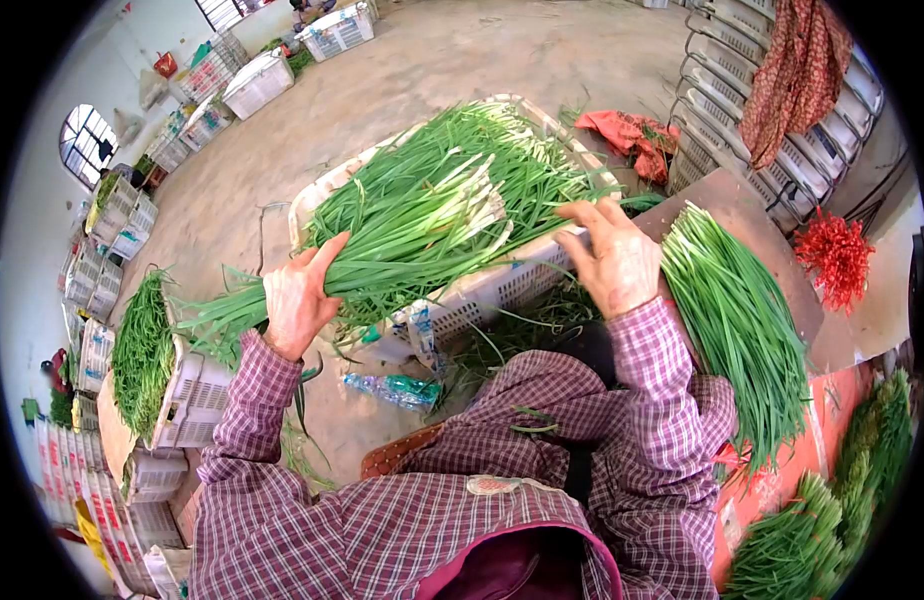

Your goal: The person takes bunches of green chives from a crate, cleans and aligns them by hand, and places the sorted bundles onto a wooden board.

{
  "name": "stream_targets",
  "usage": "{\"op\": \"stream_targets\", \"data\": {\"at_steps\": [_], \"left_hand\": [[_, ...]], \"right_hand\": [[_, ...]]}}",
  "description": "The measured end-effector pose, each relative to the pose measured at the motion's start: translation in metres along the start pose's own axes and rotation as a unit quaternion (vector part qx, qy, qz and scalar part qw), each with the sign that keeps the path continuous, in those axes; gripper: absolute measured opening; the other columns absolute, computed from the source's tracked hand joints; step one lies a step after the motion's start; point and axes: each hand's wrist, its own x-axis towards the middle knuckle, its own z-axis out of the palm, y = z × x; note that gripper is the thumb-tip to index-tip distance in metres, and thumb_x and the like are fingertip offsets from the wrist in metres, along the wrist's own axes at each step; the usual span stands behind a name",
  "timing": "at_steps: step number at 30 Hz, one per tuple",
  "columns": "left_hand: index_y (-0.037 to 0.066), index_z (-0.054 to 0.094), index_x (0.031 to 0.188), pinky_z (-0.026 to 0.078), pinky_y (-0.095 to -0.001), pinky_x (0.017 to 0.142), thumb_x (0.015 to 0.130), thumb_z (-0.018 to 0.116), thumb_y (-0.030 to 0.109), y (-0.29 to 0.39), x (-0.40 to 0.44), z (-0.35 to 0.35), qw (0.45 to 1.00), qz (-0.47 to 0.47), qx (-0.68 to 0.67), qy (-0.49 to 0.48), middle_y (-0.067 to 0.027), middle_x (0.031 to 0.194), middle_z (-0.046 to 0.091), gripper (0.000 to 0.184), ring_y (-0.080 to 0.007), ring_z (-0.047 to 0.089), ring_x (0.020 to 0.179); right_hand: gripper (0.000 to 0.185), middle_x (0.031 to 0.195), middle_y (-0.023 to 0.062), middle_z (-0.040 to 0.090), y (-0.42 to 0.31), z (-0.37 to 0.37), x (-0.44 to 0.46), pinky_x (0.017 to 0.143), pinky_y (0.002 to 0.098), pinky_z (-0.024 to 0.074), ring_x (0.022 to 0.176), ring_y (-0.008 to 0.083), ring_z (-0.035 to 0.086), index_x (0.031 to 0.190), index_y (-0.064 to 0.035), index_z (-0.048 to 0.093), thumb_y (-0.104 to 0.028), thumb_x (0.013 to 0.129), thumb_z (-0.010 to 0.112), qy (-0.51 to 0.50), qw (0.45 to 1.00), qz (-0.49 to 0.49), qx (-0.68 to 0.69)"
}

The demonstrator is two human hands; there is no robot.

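A bunch of garlic chives (422, 225) lies across the heap in a white plastic crate (492, 290), its pale stem ends pointing up and right. My left hand (300, 300) is closed around the leafy end of this bunch at the crate's left side. Over the crate's near right corner is my right hand (618, 262), fingers curved and apart, with nothing visible in it. Right of it, a long pile of chives (734, 320) rests on a brown board (742, 215).
Red ties (834, 258) sit on the board's right. Stacked white crates (727, 95) stand far right, with a red plastic bag (632, 140) nearby. Loose greens (147, 355) top a crate at left. More chives (797, 540) lie lower right. A plastic wrapper (394, 390) is by my knees.
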Motion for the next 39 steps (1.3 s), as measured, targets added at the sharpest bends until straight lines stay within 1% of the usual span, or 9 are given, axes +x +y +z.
{"op": "stream_targets", "data": {"at_steps": [7, 15, 16, 17, 21, 23, 25, 29, 39], "left_hand": [[0.018, 0.058, 0.125, 0.049, -0.0412, 0.060, 0.063, 0.072, 0.009, 0.010, 0.007, -0.002, 0.999, 0.036, 0.010, -0.005, -0.0102, 0.079, 0.061, 0.064, -0.0324, 0.062, 0.070], [0.018, 0.057, 0.127, 0.047, -0.0416, 0.061, 0.057, 0.072, 0.005, -0.001, 0.008, 0.003, 0.998, 0.050, 0.011, 0.019, -0.0084, 0.074, 0.055, 0.072, -0.0308, 0.059, 0.068], [0.019, 0.057, 0.127, 0.047, -0.0414, 0.061, 0.058, 0.072, 0.005, -0.006, 0.007, 0.004, 0.998, 0.057, 0.019, 0.025, -0.0084, 0.074, 0.055, 0.071, -0.0306, 0.059, 0.068], [0.019, 0.057, 0.127, 0.047, -0.0412, 0.061, 0.059, 0.072, 0.005, -0.012, 0.006, 0.005, 0.997, 0.062, 0.028, 0.032, -0.0084, 0.074, 0.054, 0.071, -0.0303, 0.059, 0.068], [0.019, 0.058, 0.127, 0.046, -0.0407, 0.060, 0.059, 0.072, 0.005, -0.027, 0.000, 0.004, 0.996, 0.051, 0.046, 0.049, -0.0083, 0.073, 0.053, 0.071, -0.0301, 0.059, 0.068], [0.019, 0.057, 0.128, 0.046, -0.0405, 0.061, 0.057, 0.073, 0.005, -0.029, -0.001, 0.004, 0.996, 0.045, 0.063, 0.048, -0.0085, 0.073, 0.053, 0.074, -0.0303, 0.058, 0.068], [0.019, 0.057, 0.128, 0.046, -0.0405, 0.061, 0.056, 0.073, 0.006, -0.022, 0.002, 0.002, 0.996, 0.056, 0.058, 0.042, -0.0084, 0.074, 0.053, 0.075, -0.0303, 0.058, 0.068], [0.020, 0.056, 0.129, 0.046, -0.0406, 0.063, 0.054, 0.073, 0.006, -0.009, 0.008, 0.000, 0.993, 0.085, 0.072, 0.032, -0.0078, 0.075, 0.052, 0.079, -0.0299, 0.058, 0.069], [0.020, 0.055, 0.130, 0.047, -0.0398, 0.063, 0.052, 0.072, 0.003, 0.005, 0.019, -0.005, 0.991, 0.115, 0.043, 0.048, -0.0071, 0.075, 0.052, 0.082, -0.0298, 0.058, 0.068]], "right_hand": [[0.020, 0.092, -0.0035, 0.058, -0.056, 0.017, 0.016, 0.057, 0.0316, 0.0508, 0.074, 0.0180, 0.062, 0.095, -0.0179, 0.067, -0.013, 0.076, 0.071, 0.034, 0.964, -0.229, 0.127], [0.010, 0.087, 0.0082, 0.065, -0.032, 0.013, 0.007, 0.069, 0.0321, 0.0539, 0.078, 0.0242, 0.066, 0.091, -0.0070, 0.066, -0.006, 0.082, 0.067, -0.058, 0.951, -0.147, 0.267], [0.008, 0.086, 0.0100, 0.066, -0.022, 0.009, 0.007, 0.069, 0.0329, 0.0538, 0.078, 0.0258, 0.066, 0.091, -0.0057, 0.065, -0.006, 0.083, 0.065, -0.044, 0.959, -0.161, 0.227], [0.006, 0.079, 0.0056, 0.061, -0.006, 0.011, 0.005, 0.058, 0.0370, 0.0517, 0.068, 0.0263, 0.063, 0.089, -0.0133, 0.064, -0.016, 0.083, 0.064, -0.032, 0.971, -0.166, 0.170], [0.013, 0.077, 0.0055, 0.060, 0.040, 0.006, -0.014, 0.058, 0.0391, 0.0511, 0.070, 0.0285, 0.064, 0.091, -0.0163, 0.066, -0.024, 0.081, 0.067, -0.193, 0.976, -0.096, -0.036], [0.013, 0.081, 0.0036, 0.060, 0.029, 0.004, -0.021, 0.059, 0.0397, 0.0510, 0.070, 0.0271, 0.064, 0.091, -0.0181, 0.068, -0.026, 0.081, 0.068, -0.194, 0.975, -0.075, -0.072], [0.010, 0.083, 0.0021, 0.059, -0.005, -0.001, -0.012, 0.058, 0.0384, 0.0507, 0.069, 0.0246, 0.064, 0.090, -0.0182, 0.069, -0.025, 0.082, 0.067, -0.078, 0.992, -0.093, 0.035], [0.009, 0.078, 0.0018, 0.056, -0.057, 0.010, 0.000, 0.056, 0.0322, 0.0499, 0.064, 0.0200, 0.061, 0.091, -0.0161, 0.070, -0.018, 0.082, 0.069, 0.010, 0.985, -0.110, 0.131], [0.014, 0.079, 0.0003, 0.053, -0.054, 0.027, -0.001, 0.056, 0.0327, 0.0479, 0.073, 0.0186, 0.062, 0.089, -0.0159, 0.067, -0.016, 0.076, 0.072, 0.030, 0.985, -0.148, 0.087]]}}
